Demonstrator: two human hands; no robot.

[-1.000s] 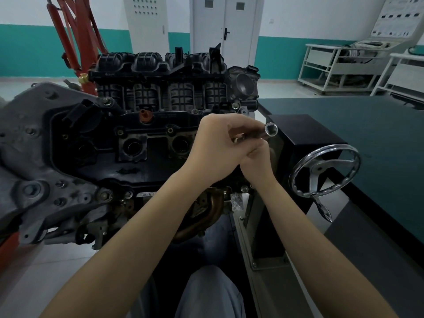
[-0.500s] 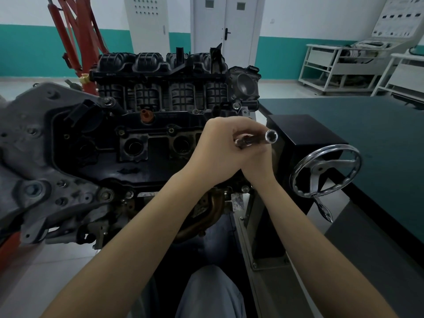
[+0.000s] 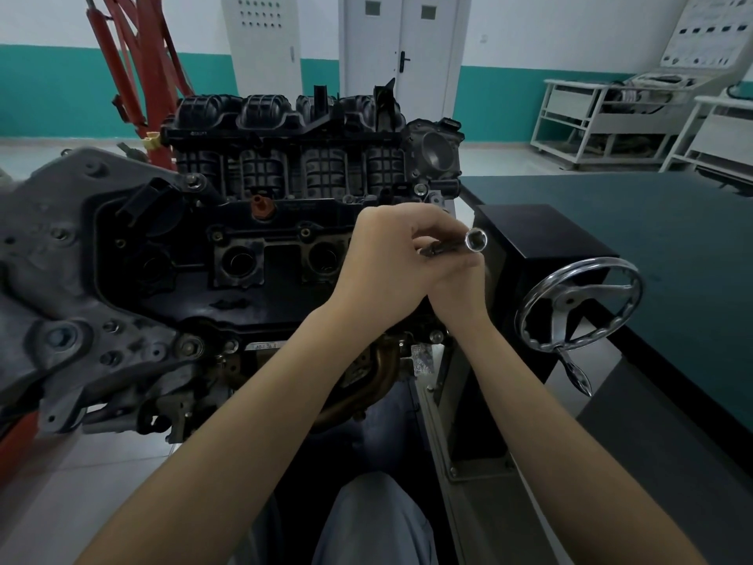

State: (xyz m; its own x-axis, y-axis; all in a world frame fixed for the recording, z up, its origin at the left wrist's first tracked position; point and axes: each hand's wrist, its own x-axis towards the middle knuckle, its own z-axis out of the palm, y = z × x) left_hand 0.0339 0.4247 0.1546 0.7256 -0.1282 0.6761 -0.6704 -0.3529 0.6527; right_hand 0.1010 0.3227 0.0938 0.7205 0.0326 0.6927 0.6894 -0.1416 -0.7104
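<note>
Nearest, both forearms meet over the right end of the engine. There the left hand has its grip clamped round the wrench, which lies nearly level above the engine, its open socket end pointing right. Under it, touching, sits the right hand; whether its grip is closed on the tool I cannot tell, since the left hand hides those fingers. If the shaft slips it would likely fall, or knuckles could strike the handwheel just beside. Farther back, the open wells could swallow a loosened socket.
</note>
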